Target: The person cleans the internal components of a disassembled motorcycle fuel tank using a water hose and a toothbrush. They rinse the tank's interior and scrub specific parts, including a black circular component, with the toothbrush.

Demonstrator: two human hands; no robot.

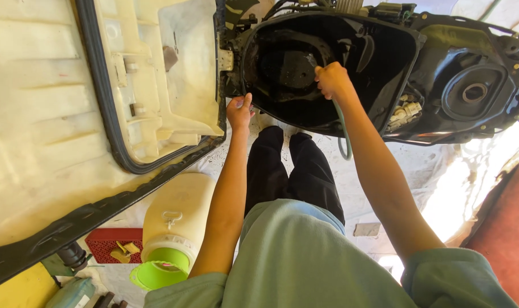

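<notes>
Both hands are up at the scooter's open under-seat bucket [350,63], seen from my head camera looking straight down past my shirt and dark trouser legs. My right hand [332,80] is clenched around a thin green hose [343,134]; its upper end disappears under my fist at the front lip of the bucket, and the rest hangs down in a loop below my wrist. My left hand [239,111] pinches the bucket's near rim at its left corner, thumb on top, fingers curled under where I cannot see them. I judge this as the feeding step: hose end going into the black tub, rim steadied. The next move, as I read it, calls for a firm hold with the left while the right slides the hose further along the bucket wall without kinking the loop.

For room: the raised seat underside [156,74], cream plastic with a black rubber edge, stands close beside my left forearm, so that elbow has little swing. The right side is open over pale floor sheeting. A cream jug with a green funnel [156,274] sits by my left leg, near a red crate [108,242].
</notes>
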